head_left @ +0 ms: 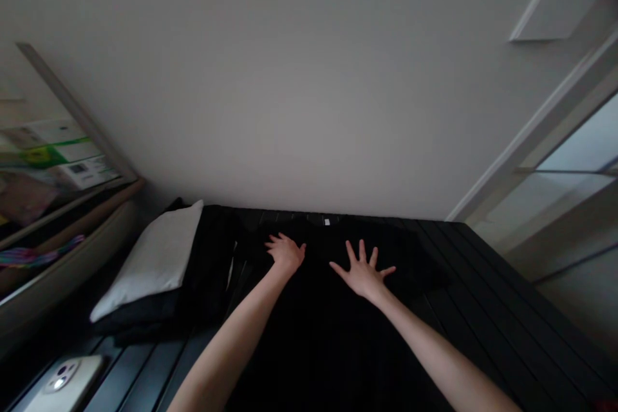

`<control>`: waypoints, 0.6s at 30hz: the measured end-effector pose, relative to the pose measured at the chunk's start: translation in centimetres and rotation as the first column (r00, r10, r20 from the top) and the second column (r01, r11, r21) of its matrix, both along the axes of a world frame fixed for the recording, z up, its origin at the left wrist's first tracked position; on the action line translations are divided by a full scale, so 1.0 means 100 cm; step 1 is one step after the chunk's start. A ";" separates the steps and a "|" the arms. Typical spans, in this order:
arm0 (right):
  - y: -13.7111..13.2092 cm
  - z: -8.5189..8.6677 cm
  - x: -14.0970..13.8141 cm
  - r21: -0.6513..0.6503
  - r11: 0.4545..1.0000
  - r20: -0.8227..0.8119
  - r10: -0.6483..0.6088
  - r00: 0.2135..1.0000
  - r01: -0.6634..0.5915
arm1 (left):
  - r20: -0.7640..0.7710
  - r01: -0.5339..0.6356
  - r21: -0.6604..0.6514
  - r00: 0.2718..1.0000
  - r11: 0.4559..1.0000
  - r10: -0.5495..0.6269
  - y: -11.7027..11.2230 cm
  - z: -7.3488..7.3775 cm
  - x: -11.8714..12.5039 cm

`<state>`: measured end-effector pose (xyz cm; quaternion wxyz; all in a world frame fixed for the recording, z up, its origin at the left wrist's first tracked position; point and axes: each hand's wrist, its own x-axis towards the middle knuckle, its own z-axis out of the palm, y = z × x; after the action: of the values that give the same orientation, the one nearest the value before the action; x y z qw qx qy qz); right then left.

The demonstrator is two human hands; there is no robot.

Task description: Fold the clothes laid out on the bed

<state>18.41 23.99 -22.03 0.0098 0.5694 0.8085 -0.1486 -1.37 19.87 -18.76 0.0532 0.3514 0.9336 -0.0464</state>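
A black T-shirt (328, 322) lies spread over a dark slatted table, with a small white label (327, 222) at its neckline by the far edge. My left hand (286, 252) rests palm down on the shirt's upper left part, fingers stretched out. On the upper right part, my right hand (363, 271) lies flat with its fingers spread wide. Neither hand grips the cloth. The shirt's lower part fades into dark shadow between my forearms, so its hem cannot be made out.
Left of the shirt is a stack of folded dark clothes (145, 315) topped by a light grey folded cloth (159, 251). A white phone (67, 383) lies at the near left of the slatted table (487, 309). A pale wall (309, 90) rises behind; a cluttered shelf (53, 154) stands left.
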 end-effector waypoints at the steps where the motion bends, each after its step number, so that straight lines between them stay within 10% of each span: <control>1: 0.013 0.000 0.003 -0.026 0.999 0.009 -0.024 1.000 0.024 | -0.013 0.025 0.024 1.000 0.999 -0.024 -0.001 -0.002 -0.001; 12: 0.076 -0.010 -0.003 0.078 0.994 0.002 -0.071 0.997 0.071 | 0.002 0.343 0.207 0.936 0.916 -0.351 0.034 -0.012 -0.027; 18: 0.099 -0.007 -0.006 0.040 0.998 0.018 -0.056 0.998 0.056 | -0.099 0.463 0.382 0.881 0.800 -0.463 0.008 0.001 -0.012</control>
<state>17.82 33.84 -22.75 0.0022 0.5933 0.7948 -0.1273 -2.55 20.70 -18.65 -0.0319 0.5720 0.8092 0.1308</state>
